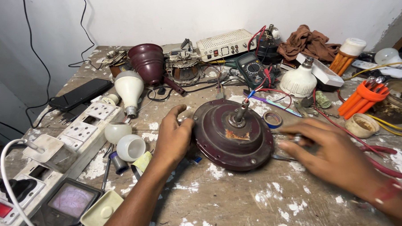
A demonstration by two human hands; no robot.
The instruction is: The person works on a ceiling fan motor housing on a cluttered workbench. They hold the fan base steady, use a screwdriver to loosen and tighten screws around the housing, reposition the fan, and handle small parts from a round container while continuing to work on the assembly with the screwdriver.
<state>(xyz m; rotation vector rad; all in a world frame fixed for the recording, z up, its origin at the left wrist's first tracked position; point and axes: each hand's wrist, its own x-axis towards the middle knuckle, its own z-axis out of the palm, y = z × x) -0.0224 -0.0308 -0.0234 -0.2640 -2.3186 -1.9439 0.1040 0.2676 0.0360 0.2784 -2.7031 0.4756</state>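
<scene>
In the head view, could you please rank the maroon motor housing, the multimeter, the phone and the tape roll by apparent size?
1. Motor housing, clearly largest.
2. Phone.
3. Multimeter, close to the phone; it lies farther back, so unsure.
4. Tape roll, smallest.

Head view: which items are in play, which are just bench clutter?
In play:
- maroon round motor housing, left hand on its rim
- right hand, blurred, over a thin metal tool

Lying about:
- multimeter
- white bulb
- orange tubes
- phone
- tape roll
- brown rag
</scene>
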